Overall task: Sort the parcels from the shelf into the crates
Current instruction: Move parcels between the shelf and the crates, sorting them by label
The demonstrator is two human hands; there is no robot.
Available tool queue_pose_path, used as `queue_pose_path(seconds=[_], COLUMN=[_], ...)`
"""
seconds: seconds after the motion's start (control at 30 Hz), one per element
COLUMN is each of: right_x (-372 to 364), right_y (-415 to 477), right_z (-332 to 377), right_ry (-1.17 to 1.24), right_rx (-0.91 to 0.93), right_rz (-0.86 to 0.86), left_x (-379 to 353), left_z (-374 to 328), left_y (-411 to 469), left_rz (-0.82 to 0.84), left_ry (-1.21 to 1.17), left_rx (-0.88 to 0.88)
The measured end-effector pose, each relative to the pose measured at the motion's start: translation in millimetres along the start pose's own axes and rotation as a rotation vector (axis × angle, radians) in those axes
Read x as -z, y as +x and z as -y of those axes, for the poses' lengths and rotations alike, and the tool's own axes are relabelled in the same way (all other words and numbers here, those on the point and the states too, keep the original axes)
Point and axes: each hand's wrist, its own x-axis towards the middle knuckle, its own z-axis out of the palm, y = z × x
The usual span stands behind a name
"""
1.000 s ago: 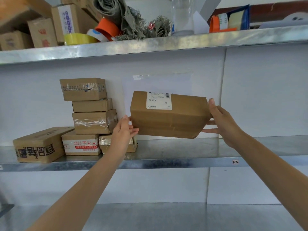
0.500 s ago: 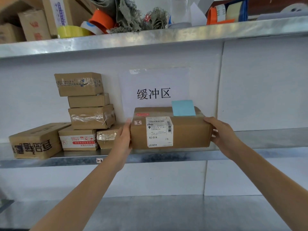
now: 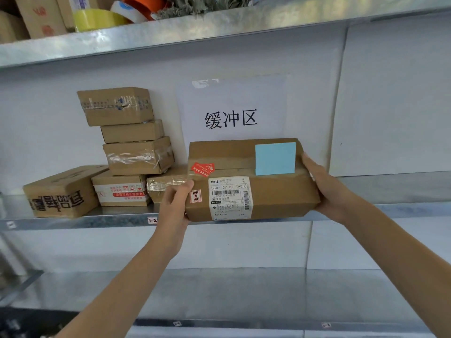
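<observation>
I hold a long brown cardboard parcel (image 3: 275,193) between both hands at the front edge of the middle metal shelf (image 3: 390,189). It carries a white shipping label, a red sticker and a light blue note on top. My left hand (image 3: 175,203) grips its left end, thumb on top. My right hand (image 3: 324,189) grips its right end, with the thumb on the top edge. Left of it, several smaller brown parcels (image 3: 136,154) stand stacked on the same shelf. No crates show in view.
A white paper sign (image 3: 231,113) with black characters hangs on the back wall behind the parcel. The upper shelf (image 3: 219,28) holds tape rolls, boxes and grey cloth. A lower metal shelf (image 3: 219,293) lies below my arms.
The parcel has turned from tilted up with its label on the far face to lying flat with the label toward me, and come forward to the shelf's front edge, uncovering the wall sign.
</observation>
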Motion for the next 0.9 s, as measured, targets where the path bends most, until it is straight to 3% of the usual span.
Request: queue_pose_path(seconds=[0.13,0.3,0.57,0.9], right_x=[-11.9,-17.0,-66.2,-149.2], right_y=[-8.5,-26.1,-50.2,-84.6], right_z=[-1.8,-8.0,-29.7,-104.3], right_ry=[-0.081,-0.068,-0.119,-0.104], right_rx=[0.029,0.045,0.055,-0.148], right_rz=[-0.051,0.161,0.247,0.402], left_x=[9.5,28.0,83.7,197.4], left_z=[-0.9,-10.0,-21.5,-15.9], left_y=[-2.6,-12.0,-43.2,-125.8], left_rz=[0.005,0.009,-0.061,-0.284], left_ry=[-0.029,-0.056,-0.076,0.028], left_rx=[-0.014,-0.022,0.017,0.143])
